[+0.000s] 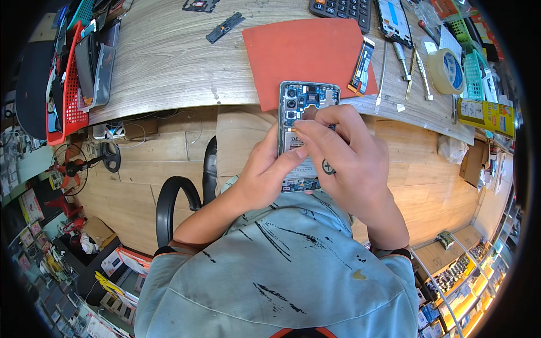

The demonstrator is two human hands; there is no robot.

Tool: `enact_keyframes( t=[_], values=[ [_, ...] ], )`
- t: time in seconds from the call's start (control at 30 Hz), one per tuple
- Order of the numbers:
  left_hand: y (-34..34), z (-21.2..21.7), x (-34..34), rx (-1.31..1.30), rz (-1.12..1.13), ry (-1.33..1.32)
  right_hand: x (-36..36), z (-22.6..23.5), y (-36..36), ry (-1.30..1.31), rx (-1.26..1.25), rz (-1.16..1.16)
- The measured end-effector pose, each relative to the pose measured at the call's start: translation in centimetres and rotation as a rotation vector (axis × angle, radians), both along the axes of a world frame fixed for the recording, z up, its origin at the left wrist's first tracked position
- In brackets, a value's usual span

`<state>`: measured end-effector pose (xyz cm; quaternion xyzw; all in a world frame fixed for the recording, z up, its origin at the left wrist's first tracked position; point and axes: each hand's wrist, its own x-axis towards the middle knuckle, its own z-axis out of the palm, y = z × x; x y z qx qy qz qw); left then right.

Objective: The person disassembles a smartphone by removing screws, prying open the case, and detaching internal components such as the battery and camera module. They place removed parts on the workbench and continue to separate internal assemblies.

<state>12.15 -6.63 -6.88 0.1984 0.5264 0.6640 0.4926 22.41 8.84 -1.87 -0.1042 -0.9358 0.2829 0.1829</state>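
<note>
An opened phone [307,166] with its back cover off stands tilted in my left hand [266,163], which grips it along the left side with the thumb across the battery. Camera lenses and circuit board show at its top, more board at the bottom. My right hand [352,149] is closed over the phone's right side, fingertips pinched at the upper middle near the board. Under that palm shows a round dark cap with a plus mark, apparently the handle end of a screwdriver [328,166]; its shaft is hidden. What the fingertips touch is hidden.
Beyond the phone, an orange-red mat [304,50] lies on the wooden desk [163,62], with a flex-cable part [362,66] on it. Rightward are tweezers [421,73], a tape roll [446,71] and a yellow can [486,115]. A red basket [72,84] stands left; a chair armrest [169,208] is below.
</note>
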Motion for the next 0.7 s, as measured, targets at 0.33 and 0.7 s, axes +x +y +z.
enact_keyframes(
  t=[0.33, 0.7],
  values=[
    [0.1, 0.2, -0.1, 0.030, -0.024, -0.113, -2.1, 1.6, 1.2, -0.083, -0.160, 0.016],
    [0.5, 0.8, 0.0, 0.092, -0.010, -0.157, -3.0, 2.9, 1.0, -0.168, -0.152, 0.031]
  ],
)
